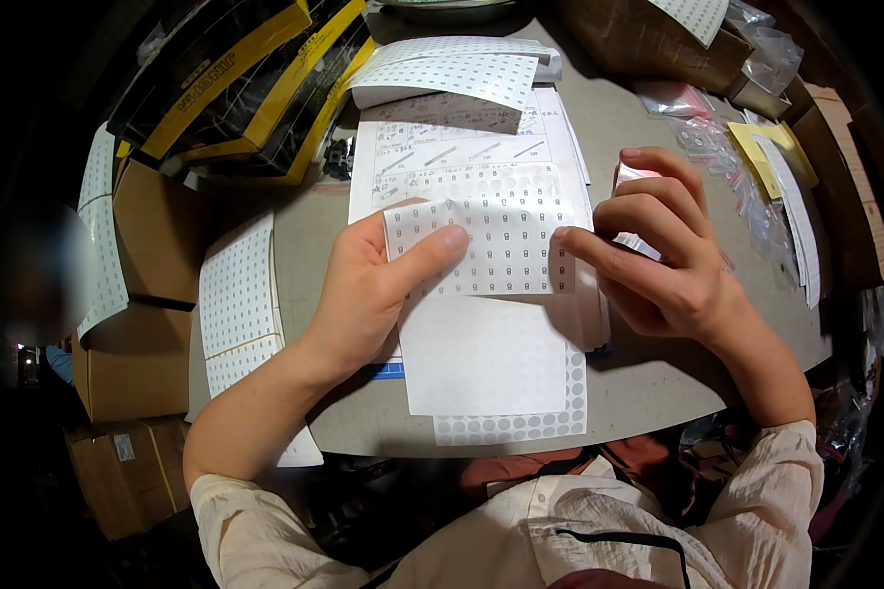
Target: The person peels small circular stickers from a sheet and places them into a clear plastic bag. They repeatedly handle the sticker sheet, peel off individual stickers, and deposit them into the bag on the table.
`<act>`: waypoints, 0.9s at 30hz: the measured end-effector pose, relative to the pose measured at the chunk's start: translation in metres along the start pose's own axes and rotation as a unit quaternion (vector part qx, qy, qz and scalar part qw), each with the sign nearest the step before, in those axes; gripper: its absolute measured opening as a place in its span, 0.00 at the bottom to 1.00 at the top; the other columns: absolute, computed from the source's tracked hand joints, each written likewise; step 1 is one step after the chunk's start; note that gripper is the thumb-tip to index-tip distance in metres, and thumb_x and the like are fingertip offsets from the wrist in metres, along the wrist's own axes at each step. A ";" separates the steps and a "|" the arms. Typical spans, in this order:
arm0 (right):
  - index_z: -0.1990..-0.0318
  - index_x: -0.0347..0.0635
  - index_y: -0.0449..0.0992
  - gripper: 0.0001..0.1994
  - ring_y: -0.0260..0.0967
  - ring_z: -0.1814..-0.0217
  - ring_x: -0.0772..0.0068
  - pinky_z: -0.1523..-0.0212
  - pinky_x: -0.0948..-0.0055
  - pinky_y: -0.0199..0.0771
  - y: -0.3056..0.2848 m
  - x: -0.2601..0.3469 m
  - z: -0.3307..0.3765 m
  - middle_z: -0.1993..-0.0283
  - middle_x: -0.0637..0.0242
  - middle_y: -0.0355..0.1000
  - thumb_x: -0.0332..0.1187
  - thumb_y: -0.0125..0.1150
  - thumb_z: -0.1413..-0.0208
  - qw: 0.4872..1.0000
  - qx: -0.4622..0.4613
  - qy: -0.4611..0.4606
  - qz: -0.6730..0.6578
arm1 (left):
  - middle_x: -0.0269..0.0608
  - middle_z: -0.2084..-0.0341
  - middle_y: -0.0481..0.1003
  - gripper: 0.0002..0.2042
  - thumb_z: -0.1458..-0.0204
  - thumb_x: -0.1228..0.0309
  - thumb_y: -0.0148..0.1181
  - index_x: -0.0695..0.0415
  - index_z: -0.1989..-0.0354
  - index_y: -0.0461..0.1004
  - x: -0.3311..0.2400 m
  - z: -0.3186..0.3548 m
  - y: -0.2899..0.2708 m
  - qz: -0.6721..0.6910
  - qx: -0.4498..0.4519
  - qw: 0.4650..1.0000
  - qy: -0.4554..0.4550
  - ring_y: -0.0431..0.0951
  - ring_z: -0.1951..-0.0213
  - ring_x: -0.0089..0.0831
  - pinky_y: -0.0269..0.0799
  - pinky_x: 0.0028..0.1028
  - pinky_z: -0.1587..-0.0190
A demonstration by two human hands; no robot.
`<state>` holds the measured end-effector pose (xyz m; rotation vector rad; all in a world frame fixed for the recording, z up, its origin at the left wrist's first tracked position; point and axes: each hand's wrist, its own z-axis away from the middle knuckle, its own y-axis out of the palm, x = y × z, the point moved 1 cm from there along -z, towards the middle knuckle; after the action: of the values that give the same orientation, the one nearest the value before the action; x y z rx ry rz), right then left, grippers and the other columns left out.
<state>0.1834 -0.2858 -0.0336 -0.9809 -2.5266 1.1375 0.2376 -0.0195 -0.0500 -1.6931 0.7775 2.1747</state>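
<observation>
Head view: left hand (378, 285) pinches the sticker sheet (481, 245) by its left edge, thumb on top, steadying it mid-table. Right hand (653, 255), fingers curled, picks at the sheet's right edge with its fingertips.

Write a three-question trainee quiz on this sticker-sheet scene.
1. True or false: the left hand holds the sticker sheet with its thumb on top.
2. What does the right hand do at the sheet? A picks at its right edge; B cuts it; C folds it
3. What stands at the table's far left corner?

Key: 1 true. 2 A. 3 Black-and-yellow boxes.
</observation>
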 end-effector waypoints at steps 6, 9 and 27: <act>0.58 0.43 0.83 0.20 0.70 0.58 0.62 0.39 0.49 0.72 -0.002 -0.001 -0.001 0.63 0.66 0.72 0.26 0.66 0.65 1.000 -0.009 0.017 0.011 | 0.47 0.51 0.80 0.16 0.36 0.72 0.61 0.70 0.44 0.74 0.001 0.001 0.001 0.002 -0.008 1.000 0.003 0.81 0.53 0.28 0.78 0.27 0.49; 0.58 0.43 0.83 0.19 0.70 0.57 0.62 0.38 0.48 0.71 0.001 -0.003 0.001 0.62 0.66 0.72 0.25 0.66 0.64 1.000 -0.001 0.011 0.011 | 0.46 0.51 0.80 0.16 0.36 0.72 0.61 0.70 0.44 0.74 0.001 0.002 0.002 0.002 -0.007 1.000 0.002 0.81 0.53 0.28 0.78 0.27 0.49; 0.54 0.46 0.81 0.22 0.70 0.54 0.62 0.33 0.49 0.67 0.005 -0.006 0.004 0.61 0.68 0.72 0.23 0.66 0.63 0.998 0.018 0.056 0.004 | 0.45 0.53 0.81 0.16 0.36 0.72 0.61 0.69 0.44 0.75 0.001 0.003 0.002 -0.026 0.008 1.000 0.010 0.82 0.54 0.27 0.78 0.26 0.50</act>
<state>0.1888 -0.2898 -0.0395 -1.0160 -2.4079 1.0940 0.2336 -0.0194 -0.0496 -1.7095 0.7452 2.1159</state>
